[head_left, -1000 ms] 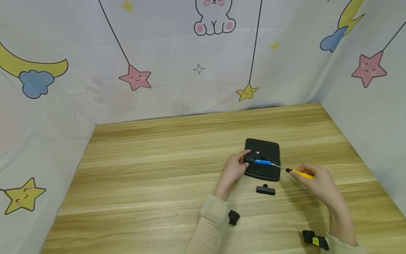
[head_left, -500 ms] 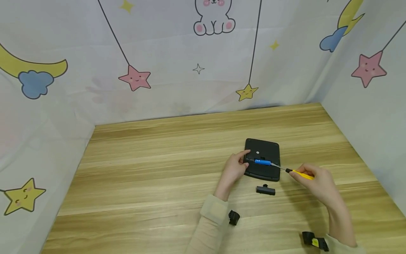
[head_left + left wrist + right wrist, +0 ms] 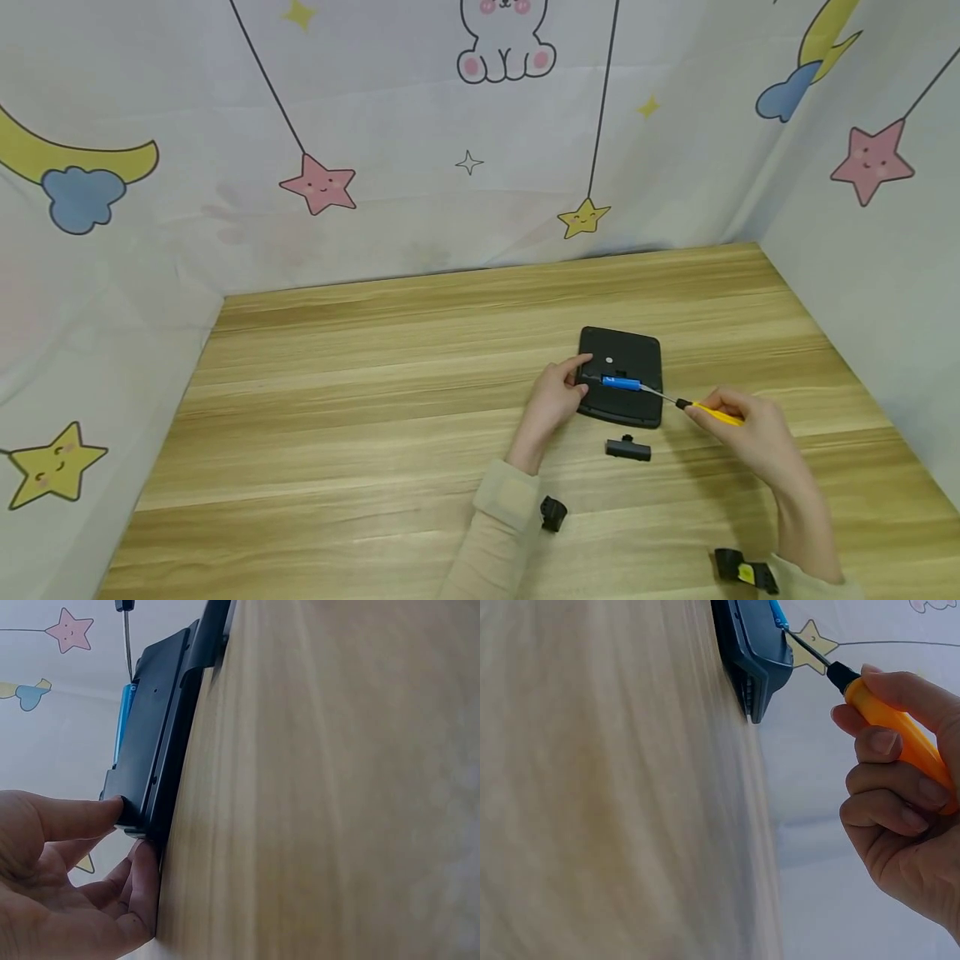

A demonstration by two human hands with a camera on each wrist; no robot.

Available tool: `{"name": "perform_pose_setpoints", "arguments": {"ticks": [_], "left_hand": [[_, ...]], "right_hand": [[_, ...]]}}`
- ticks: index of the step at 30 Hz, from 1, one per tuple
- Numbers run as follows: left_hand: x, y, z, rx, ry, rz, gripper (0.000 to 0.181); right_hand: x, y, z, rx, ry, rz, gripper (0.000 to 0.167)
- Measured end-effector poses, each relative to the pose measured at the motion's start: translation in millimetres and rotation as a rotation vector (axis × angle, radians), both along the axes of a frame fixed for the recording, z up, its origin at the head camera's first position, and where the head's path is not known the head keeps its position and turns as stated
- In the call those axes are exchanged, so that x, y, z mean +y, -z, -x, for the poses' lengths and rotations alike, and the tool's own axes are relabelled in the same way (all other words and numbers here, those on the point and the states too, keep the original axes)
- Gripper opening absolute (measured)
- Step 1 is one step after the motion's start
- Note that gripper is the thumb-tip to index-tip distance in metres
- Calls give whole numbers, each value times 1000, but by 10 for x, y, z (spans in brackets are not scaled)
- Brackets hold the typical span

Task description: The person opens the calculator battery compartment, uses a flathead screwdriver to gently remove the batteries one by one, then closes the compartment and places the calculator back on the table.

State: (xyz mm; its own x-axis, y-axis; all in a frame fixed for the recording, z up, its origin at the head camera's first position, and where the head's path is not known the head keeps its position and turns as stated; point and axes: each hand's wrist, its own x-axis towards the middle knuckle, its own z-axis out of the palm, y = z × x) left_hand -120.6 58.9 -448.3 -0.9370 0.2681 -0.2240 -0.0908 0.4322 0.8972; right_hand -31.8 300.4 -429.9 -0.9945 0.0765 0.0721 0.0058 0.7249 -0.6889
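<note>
A black device (image 3: 633,346) lies on the wooden table, a blue battery (image 3: 621,383) in its slot. My left hand (image 3: 553,398) grips the device's left edge; in the left wrist view the thumb of that hand (image 3: 60,877) lies on the upper face and fingers are at the edge beneath. My right hand (image 3: 753,429) holds a screwdriver by its yellow handle (image 3: 717,413), its metal tip touching the battery's right end. In the right wrist view, fingers of the right hand (image 3: 900,780) curl round the orange-yellow handle (image 3: 900,727).
A small black cover (image 3: 628,450) lies on the table (image 3: 360,400) just in front of the device. Black wrist mounts (image 3: 553,514) are by both sleeves. Printed cloth walls (image 3: 405,167) stand behind the table and at its sides.
</note>
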Motion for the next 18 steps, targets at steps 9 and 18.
{"name": "perform_pose_setpoints", "arguments": {"ticks": [9,18], "left_hand": [[5,3,1,-10,1,-4,48],[3,-14,0,-11,-4,4,49]], "right_hand": [[60,89,3,-55,12,108,23],[10,9,-11,-64,38,50,23]]}}
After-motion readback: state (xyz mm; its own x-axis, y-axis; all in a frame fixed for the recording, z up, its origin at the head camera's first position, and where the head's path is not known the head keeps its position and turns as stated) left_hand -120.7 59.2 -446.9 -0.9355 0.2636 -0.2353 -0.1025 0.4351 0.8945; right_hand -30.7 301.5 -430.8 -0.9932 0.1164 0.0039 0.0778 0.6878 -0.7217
